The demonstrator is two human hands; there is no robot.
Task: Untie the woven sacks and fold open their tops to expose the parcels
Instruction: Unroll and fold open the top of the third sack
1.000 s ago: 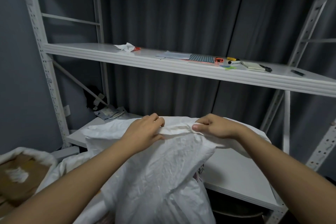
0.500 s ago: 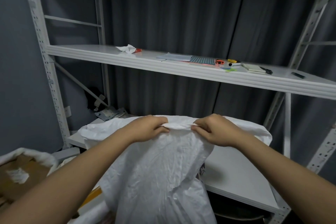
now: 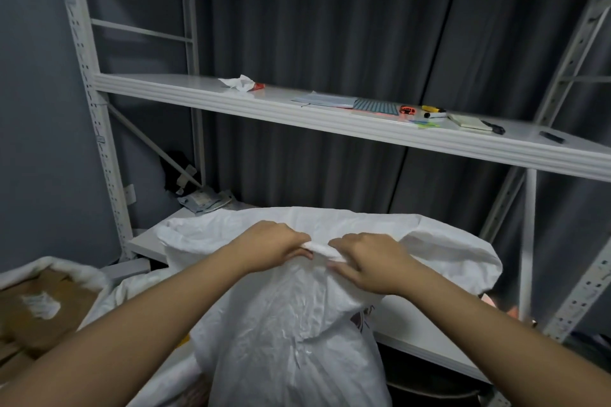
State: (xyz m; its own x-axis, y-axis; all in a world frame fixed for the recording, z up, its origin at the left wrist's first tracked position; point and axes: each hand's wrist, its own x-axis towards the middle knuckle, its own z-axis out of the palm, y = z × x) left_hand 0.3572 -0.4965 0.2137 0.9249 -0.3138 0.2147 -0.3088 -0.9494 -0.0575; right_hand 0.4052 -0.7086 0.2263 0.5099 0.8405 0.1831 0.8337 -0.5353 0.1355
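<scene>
Gripping the rolled top edge of the white sack [image 3: 291,324] in front of the shelf [image 3: 297,109], left hand [image 3: 274,249] and right hand [image 3: 367,263] close together, fingers curled round it.

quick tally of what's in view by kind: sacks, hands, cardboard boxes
Sacks: 2, the white sack gripped by both hands, and an open sack at lower left.
Hands: 2, the left hand and right hand, both gripping the rolled top edge.
Cardboard boxes: 1, a box inside the open sack.
Total: 5
</scene>
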